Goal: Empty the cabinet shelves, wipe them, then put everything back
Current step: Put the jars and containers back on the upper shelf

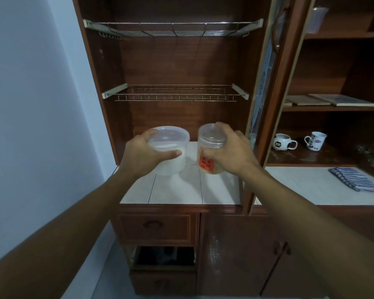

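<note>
The orange label (206,164) carries blurred print, perhaps characters, unreadable.

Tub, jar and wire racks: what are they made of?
tub: looks like cloudy, translucent plastic; white contents show through the wall, and the lid is thin and see-through.
jar: probably clear plastic; transparent ribbed screw lid, orange label on the side.
wire racks: metal wire with a pale shiny finish, perhaps plated or coated; thin grid catching the light.
</note>
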Tool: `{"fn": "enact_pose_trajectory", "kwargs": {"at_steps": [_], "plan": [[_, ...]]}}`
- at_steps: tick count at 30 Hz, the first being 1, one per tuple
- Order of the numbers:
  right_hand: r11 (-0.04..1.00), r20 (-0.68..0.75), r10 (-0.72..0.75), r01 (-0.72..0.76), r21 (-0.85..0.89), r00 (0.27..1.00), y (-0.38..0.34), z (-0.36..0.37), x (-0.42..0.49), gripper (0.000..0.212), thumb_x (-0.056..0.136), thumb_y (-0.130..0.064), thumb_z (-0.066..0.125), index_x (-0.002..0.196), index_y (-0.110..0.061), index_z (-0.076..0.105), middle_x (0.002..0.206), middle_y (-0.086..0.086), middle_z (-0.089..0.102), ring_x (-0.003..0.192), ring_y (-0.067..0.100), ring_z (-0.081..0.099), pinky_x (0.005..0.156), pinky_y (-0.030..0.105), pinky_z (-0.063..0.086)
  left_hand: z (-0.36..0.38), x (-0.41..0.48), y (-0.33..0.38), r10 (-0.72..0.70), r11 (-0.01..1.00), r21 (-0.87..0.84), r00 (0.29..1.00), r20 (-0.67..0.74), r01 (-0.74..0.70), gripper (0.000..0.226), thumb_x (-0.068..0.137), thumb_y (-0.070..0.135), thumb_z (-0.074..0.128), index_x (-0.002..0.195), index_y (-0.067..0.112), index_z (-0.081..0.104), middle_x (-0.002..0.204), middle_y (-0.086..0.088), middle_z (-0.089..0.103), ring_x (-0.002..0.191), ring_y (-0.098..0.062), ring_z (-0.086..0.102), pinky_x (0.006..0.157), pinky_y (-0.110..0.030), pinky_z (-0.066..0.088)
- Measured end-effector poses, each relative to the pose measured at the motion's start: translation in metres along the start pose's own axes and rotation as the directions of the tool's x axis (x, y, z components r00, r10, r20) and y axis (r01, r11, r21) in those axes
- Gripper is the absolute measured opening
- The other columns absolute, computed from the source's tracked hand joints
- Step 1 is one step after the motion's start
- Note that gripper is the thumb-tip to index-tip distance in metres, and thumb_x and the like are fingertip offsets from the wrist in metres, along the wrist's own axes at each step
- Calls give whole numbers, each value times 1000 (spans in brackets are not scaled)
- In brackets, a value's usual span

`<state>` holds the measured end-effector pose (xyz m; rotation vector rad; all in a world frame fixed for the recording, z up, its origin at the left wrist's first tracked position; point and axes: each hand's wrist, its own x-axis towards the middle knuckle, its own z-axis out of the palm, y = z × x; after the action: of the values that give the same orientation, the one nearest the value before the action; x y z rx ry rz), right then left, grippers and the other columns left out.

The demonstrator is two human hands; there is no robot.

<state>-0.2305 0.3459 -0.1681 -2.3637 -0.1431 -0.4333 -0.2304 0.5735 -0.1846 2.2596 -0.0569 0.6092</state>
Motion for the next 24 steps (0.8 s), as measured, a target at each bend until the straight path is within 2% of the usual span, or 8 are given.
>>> {"fn": "enact_pose_trajectory", "kwargs": {"at_steps": [4,9,12,16,18,22,24], "plan": [[1000,-22,-11,11,4,1000,1,-22,-22,87,72,-52,76,145,-39,32,136,6,44,124,27,47,98,41,46,-5,-23,16,3,1000,8,1000,20,-3,83,58,64,81,128,27,58,116,11,61,106,-14,57,87,-31,51],[999,-36,-34,35,28,999,21,-59,-45,87,70,-51,76,145,-39,33,140,3,44,127,24,44,96,40,44,6,-44,51,23,999,32,999,32,-24,88,58,66,79,133,26,56,126,8,61,114,-17,56,97,-37,50],[999,-38,-39,41,33,999,45,-89,-54,84,70,-51,76,143,-39,36,134,3,47,122,23,47,92,38,46,23,-56,80,34,999,31,999,26,-35,89,57,67,79,133,27,55,129,7,61,118,-16,55,99,-34,47],[999,-33,-49,49,19,998,84,-135,-58,79,70,-49,76,140,-39,39,122,-1,49,111,19,49,88,38,47,56,-75,125,19,999,-26,999,26,-18,88,55,65,81,132,29,57,125,11,61,115,-10,55,96,-26,45],[998,-21,-60,60,6,998,108,-159,-58,81,72,-46,76,142,-37,37,124,1,48,112,20,49,84,34,44,74,-86,148,-4,997,-76,1000,17,5,84,55,60,83,129,30,59,119,14,61,110,-7,54,91,-21,41],[999,-10,-51,51,-16,999,154,-201,-57,82,68,-49,75,141,-38,38,129,4,52,114,23,52,84,34,46,108,-103,191,-10,993,-119,1000,17,12,78,57,55,85,127,29,61,116,14,62,107,-8,57,85,-22,44],[999,-7,-37,37,-36,999,174,-221,-58,83,68,-50,76,141,-39,38,128,5,52,112,25,53,86,36,47,124,-108,209,-17,990,-136,999,32,21,79,57,54,85,128,27,61,119,11,63,109,-10,58,87,-25,48]]}}
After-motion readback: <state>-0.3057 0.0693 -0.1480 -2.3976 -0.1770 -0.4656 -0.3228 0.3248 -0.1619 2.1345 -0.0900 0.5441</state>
